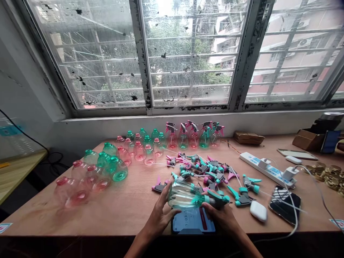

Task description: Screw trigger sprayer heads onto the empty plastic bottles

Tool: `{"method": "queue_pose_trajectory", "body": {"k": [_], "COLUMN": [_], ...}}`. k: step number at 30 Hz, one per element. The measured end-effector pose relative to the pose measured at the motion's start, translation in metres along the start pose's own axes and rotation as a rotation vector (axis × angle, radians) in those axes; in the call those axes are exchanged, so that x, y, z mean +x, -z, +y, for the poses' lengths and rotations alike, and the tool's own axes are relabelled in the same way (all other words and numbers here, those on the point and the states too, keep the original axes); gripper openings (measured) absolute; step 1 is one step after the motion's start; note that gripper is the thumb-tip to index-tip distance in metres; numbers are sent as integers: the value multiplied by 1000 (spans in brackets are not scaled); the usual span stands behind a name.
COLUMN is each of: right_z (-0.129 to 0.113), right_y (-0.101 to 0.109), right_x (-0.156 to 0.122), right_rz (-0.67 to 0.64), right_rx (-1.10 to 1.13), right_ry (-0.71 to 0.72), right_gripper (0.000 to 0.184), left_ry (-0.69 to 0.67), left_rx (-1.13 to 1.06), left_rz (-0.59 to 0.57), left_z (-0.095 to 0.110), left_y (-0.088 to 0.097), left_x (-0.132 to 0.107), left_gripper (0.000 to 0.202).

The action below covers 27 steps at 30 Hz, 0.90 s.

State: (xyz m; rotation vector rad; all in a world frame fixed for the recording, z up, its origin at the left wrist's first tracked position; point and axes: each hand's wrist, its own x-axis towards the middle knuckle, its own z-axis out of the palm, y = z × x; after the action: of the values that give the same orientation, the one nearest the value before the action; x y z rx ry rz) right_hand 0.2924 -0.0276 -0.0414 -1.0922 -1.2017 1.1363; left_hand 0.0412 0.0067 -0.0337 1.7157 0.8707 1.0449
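A clear green spray bottle (182,195) lies sideways in the air above the table's front edge. My left hand (162,211) is wrapped around its base end. At the neck, my right hand (219,213) grips the grey and teal spray head (215,199), which sits on the bottle's mouth; whether it is screwed tight I cannot tell. Just beneath the bottle lies a phone with a lit screen (190,220). Behind it spreads a pile of loose pink, teal and grey spray heads (204,170) with thin tubes.
Open pink and green bottles (118,168) stand at the left and back. Several bottles with spray heads (193,138) line the wall under the window. To the right are a power strip (266,168), a white earphone case (258,210), a dark phone (285,206) and white cables.
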Motion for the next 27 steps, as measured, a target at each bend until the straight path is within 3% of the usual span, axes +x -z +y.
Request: {"method": "queue_pose_trajectory", "body": {"k": [3, 8, 16, 22, 27], "right_z": [-2, 3, 5, 7, 5], "right_y": [1, 2, 4, 4, 5], "right_x": [0, 1, 1, 2, 2], "right_rz": [-17, -47, -46, -43, -54], "right_rx": [-29, -50, -22, -17, -35], "right_ry": [-11, 5, 10, 7, 3], "right_gripper": [43, 40, 49, 52, 51], "left_ry": [25, 46, -4, 23, 62], "left_rx": [-129, -66, -29, -106, -130], "left_rz": [-38, -57, -58, -76, -88], "left_z": [-2, 0, 1, 4, 10], "left_y": [1, 4, 2, 2, 2], "left_x": [-1, -1, -1, -2, 0], "left_gripper": [106, 94, 86, 98, 91]}}
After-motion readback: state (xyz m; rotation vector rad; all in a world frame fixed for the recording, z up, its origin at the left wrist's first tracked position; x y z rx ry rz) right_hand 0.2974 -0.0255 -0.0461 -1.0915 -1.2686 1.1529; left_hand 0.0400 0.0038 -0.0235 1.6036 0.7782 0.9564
